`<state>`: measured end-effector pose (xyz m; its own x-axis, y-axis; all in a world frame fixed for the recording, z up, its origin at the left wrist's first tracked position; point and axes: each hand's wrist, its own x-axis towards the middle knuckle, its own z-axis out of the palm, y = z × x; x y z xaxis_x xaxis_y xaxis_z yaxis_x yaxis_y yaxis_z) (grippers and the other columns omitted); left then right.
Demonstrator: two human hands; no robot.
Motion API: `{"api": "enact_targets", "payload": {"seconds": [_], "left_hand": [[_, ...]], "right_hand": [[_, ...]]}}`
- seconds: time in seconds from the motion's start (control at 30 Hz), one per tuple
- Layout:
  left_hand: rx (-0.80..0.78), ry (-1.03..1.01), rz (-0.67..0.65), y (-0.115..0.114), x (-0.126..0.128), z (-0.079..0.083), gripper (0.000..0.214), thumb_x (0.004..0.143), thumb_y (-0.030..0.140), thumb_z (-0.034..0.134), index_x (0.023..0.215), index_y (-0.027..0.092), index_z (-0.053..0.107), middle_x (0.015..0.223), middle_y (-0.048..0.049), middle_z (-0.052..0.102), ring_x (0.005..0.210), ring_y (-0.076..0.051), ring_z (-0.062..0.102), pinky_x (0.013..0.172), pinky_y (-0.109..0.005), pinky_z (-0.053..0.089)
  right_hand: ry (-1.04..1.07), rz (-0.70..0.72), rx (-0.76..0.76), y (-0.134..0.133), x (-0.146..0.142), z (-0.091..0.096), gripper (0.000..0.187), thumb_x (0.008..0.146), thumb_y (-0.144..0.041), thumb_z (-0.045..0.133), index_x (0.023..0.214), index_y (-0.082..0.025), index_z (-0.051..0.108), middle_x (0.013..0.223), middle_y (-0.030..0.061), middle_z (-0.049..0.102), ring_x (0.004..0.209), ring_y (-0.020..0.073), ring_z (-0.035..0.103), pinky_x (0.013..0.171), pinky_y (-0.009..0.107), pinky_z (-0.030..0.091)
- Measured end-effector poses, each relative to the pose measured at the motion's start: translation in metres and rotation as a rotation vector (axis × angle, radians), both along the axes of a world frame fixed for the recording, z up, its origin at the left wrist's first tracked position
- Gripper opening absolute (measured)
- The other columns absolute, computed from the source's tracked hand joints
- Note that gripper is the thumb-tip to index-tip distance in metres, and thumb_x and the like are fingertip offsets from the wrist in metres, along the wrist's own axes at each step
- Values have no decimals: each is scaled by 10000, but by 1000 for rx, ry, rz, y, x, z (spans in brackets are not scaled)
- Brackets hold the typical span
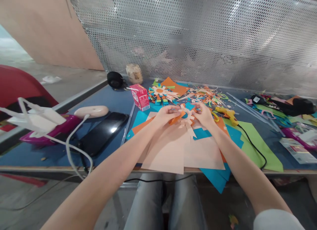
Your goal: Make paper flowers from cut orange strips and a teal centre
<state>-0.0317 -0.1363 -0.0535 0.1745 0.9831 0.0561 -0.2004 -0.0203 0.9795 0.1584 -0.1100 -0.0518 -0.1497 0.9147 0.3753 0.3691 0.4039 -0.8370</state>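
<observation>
My left hand point(166, 114) and my right hand point(204, 115) meet over the middle of the table, both closed on a small paper flower point(185, 115) with peach petals and an orange strip. The left fingers pinch its orange part, the right fingers pinch its right edge. Beneath the hands lie loose peach paper sheets point(170, 150) on top of blue and orange sheets. A finished paper flower point(160, 92) with peach, orange and green layers lies farther back.
A yellow glue gun point(228, 114) with a black cord lies right of my hands beside green paper point(257, 144). Paper scraps point(208, 94) cover the back. At left are a red carton point(140, 96), a black phone point(102, 132), a white charger point(37, 119) and a perforated metal screen point(198, 38).
</observation>
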Motion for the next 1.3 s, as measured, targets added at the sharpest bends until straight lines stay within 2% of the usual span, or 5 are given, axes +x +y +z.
{"api": "enact_targets", "payload": {"seconds": [0.2,0.47,0.9,1.1,1.3], "left_hand": [[15,-34,-37,2,2,-3,328,554,223,762,847,158,630,724,-29,683,707,-142,639,725,-276,471],[5,-66,-39,1,2,-2,367,534,216,771,868,155,633,718,-30,684,712,-146,640,699,-266,480],[-18,-168,-26,-2,4,3,368,502,204,778,836,157,631,690,0,674,664,-105,627,663,-215,478],[0,-150,-42,-6,9,6,374,497,211,785,833,153,633,694,-4,670,665,-113,623,683,-230,487],[16,-245,46,-4,1,12,356,511,187,764,845,162,641,702,12,655,676,-92,606,677,-205,464]], "right_hand": [[537,11,-378,-1,-5,-1,492,450,-193,695,912,-195,526,720,-29,594,678,137,588,673,296,479],[643,107,-569,-14,-7,11,336,440,-143,730,709,-185,532,636,-49,580,613,107,567,615,263,483],[656,131,-536,-15,-6,7,266,458,-130,709,670,-169,553,629,-45,601,608,85,572,638,229,465],[619,126,-573,-21,-9,11,243,482,-148,701,687,-172,570,616,-38,614,546,103,573,554,250,476],[699,37,-415,-17,-4,16,286,483,-164,715,700,-189,531,573,-53,598,517,115,578,521,263,487]]}}
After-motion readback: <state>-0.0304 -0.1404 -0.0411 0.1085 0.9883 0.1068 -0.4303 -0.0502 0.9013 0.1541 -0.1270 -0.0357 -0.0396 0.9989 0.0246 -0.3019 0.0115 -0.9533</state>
